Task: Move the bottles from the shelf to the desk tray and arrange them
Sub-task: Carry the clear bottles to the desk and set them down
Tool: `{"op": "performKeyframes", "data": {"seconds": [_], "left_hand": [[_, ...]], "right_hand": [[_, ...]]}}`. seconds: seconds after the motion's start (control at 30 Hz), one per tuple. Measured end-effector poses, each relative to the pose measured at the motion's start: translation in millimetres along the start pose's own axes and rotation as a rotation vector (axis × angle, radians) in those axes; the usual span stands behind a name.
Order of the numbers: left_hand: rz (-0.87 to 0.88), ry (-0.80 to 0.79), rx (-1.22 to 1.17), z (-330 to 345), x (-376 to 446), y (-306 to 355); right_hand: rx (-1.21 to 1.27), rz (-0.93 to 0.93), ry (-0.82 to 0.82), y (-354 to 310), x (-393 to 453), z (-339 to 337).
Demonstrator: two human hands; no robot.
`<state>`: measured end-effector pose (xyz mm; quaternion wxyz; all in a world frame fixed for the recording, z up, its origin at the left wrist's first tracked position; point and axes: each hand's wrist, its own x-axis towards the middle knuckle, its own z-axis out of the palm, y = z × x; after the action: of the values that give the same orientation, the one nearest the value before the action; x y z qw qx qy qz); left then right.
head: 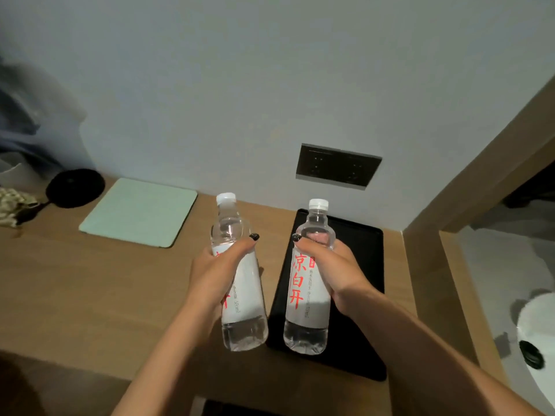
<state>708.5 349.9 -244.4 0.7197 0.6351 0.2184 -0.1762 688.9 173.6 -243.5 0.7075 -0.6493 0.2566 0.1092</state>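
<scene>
My left hand (214, 273) is wrapped round a clear plastic water bottle with a white cap and a white label in red print (237, 283), fingers curled behind it, thumb across the front; the bottle tilts slightly and is over bare wood, just left of the tray edge. My right hand (329, 273) grips a second clear plastic bottle of the same make, red characters facing me (306, 283), thumb on its shoulder; I can't tell if its base touches down. Under and beyond that grip lies the flat black rectangular tray (360, 295) on the light brown wooden desk (90, 280). Beyond my left grip, further left: a pale green rounded square mat (138, 216), then a round black disc (75, 187). Past both grips on the wall, a dark rectangular socket panel (338, 166).
</scene>
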Motion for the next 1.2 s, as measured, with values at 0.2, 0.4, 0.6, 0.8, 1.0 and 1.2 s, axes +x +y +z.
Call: {"op": "performKeyframes", "data": {"seconds": [0.2, 0.4, 0.6, 0.8, 1.0, 1.2], "left_hand": [[0.141, 0.019, 0.138, -19, 59, 40], [0.223, -0.011, 0.313, -24, 116, 51], [0.346, 0.021, 0.393, -17, 161, 51], [0.411, -0.081, 0.557, -19, 199, 46], [0.39, -0.147, 0.534, -17, 210, 34], [0.378, -0.156, 0.515, -13, 214, 28]], "right_hand": [[-0.138, -0.141, 0.135, -27, 36, 39], [-0.237, -0.23, 0.27, -36, 75, 65], [-0.189, -0.172, 0.329, -38, 116, 77], [-0.26, -0.223, 0.347, -28, 147, 86], [-0.311, -0.201, 0.384, -14, 164, 84], [-0.337, -0.205, 0.361, -4, 163, 80]]}}
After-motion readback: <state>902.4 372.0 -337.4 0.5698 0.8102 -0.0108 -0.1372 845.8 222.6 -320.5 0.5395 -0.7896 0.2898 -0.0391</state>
